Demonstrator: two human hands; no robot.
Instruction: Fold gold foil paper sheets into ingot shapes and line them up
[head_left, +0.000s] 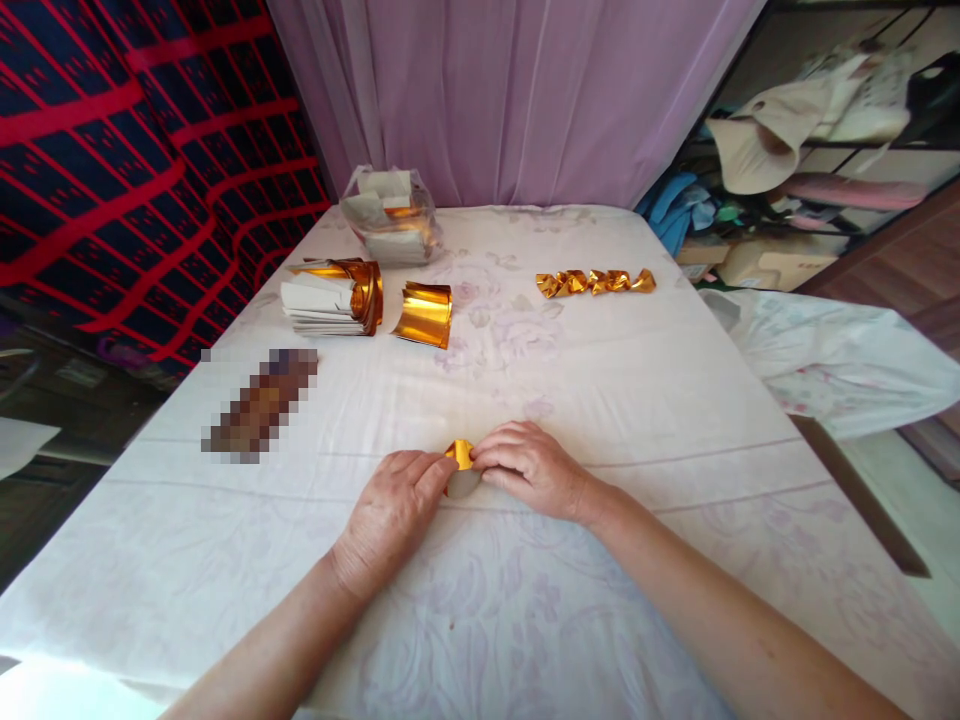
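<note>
Both forearms come in from the near edge and meet at mid-table. Left hand point(394, 510) and right hand point(529, 468) are closed together on one small gold foil piece point(460, 455); fingertips of each pinch it from either side, with a pale underside of the sheet showing just below the gold. Piece sits on the white floral cloth point(600, 400), near centre, directly between the two hands.

Step in hand, as judged: folding or creasing the foil sheet into a small shape, partway through, since the piece is already bunched tight. Next move likely calls for a firm pinch from one hand while the other turns or presses the fold; foil is thin and looks apt to tear or spring open if the grip slackens.

Far left: a stack of gold-and-white sheets point(334, 297), a loose curled gold sheet point(425, 314) just beside it, and a clear plastic bag of more sheets point(390, 215) behind. Far right of centre: a row of finished gold folded pieces point(596, 282), well apart from the hands. A blurred-out object point(261, 403) lies on the left.
</note>
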